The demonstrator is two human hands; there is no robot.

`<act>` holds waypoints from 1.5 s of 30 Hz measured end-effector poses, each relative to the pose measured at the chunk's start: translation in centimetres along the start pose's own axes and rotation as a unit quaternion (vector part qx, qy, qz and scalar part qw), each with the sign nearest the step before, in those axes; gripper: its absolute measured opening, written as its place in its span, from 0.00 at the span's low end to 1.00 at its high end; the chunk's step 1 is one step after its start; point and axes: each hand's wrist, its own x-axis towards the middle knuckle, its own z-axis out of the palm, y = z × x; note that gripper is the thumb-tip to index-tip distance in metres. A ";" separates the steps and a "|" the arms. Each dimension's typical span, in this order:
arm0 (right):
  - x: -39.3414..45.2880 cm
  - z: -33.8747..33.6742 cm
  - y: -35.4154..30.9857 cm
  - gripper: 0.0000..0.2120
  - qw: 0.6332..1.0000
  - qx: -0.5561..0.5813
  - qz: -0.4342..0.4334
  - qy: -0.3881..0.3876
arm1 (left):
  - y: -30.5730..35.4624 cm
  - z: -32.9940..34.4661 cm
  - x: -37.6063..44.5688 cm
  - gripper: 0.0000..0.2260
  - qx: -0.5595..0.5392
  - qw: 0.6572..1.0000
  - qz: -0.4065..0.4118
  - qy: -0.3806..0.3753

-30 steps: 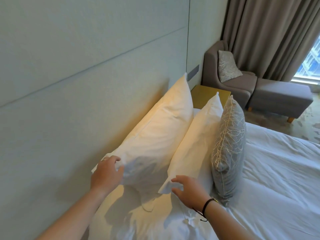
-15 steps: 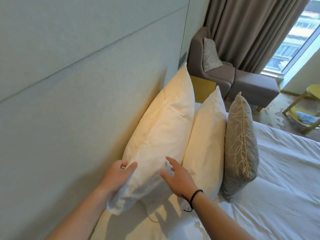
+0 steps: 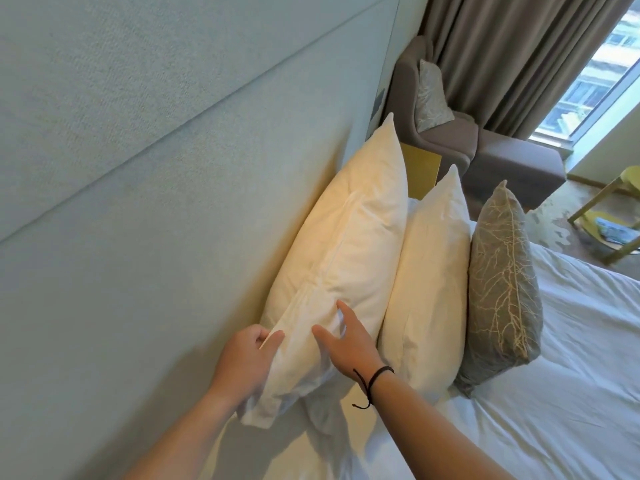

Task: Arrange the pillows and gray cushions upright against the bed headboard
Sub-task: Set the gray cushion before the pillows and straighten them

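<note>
A large white pillow (image 3: 349, 244) stands upright against the pale padded headboard (image 3: 156, 202). My left hand (image 3: 244, 358) grips its near edge, thumb on the front and fingers curled behind. My right hand (image 3: 346, 341) lies on the pillow's front face with fingers spread and pressing into the fabric. A second white pillow (image 3: 429, 282) leans upright against the first. A gray cushion (image 3: 502, 282) with a pale branch pattern stands upright in front of that one.
The white bed sheet (image 3: 571, 393) spreads to the right. Beyond the bed stand a yellow bedside table (image 3: 420, 171), a gray armchair (image 3: 446, 133) with another patterned cushion (image 3: 431, 95), a gray ottoman (image 3: 512, 168), curtains, a window and a yellow chair (image 3: 616, 223).
My right hand left the second pillow's corner and moved onto the first pillow's face. The first pillow now stands steeper against the headboard. My view has swung right.
</note>
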 end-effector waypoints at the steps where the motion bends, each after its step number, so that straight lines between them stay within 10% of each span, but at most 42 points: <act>1: 0.0 0.1 -0.1 0.41 1.000 0.001 -0.002 0.001 | 0.1 -0.5 -0.4 0.16 0.011 1.000 0.005 0.013; 13: 0.3 -0.1 0.5 0.36 0.998 0.052 -0.009 -0.046 | 0.3 -2.9 -1.6 0.14 0.270 0.961 -0.006 0.050; 23: 4.1 -6.3 2.8 0.34 0.992 0.122 0.028 0.007 | 8.4 2.5 10.9 0.15 0.073 0.995 -0.034 -0.065; 30: 8.8 -7.5 3.1 0.36 0.988 0.139 0.031 0.054 | 16.6 7.4 21.5 0.25 0.191 0.974 0.095 -0.079; 37: 11.3 -6.3 3.6 0.37 0.989 0.132 0.025 0.067 | 21.3 10.7 27.9 0.13 0.238 0.951 0.172 -0.096; 45: 11.6 -5.2 3.4 0.40 0.994 0.091 0.028 0.046 | 24.9 7.2 32.6 0.14 0.511 0.792 0.328 0.071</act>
